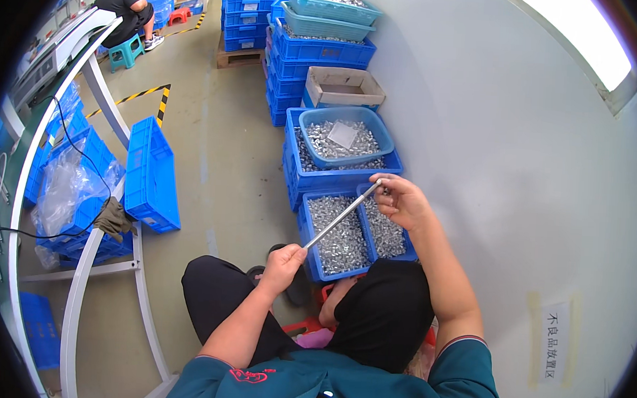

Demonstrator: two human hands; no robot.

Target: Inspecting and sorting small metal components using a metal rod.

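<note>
The person sits and holds a thin metal rod (342,215) over a blue crate of small metal parts (338,236). The left hand (283,262) has its fingers closed on the near end; the right hand (398,198) pinches the far end.

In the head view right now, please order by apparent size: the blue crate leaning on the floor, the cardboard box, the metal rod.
1. Blue crate, clearly largest.
2. Cardboard box, though it lies farther away, so its true size is unsure.
3. Metal rod, long but thin, held by left hand and right hand.
</note>
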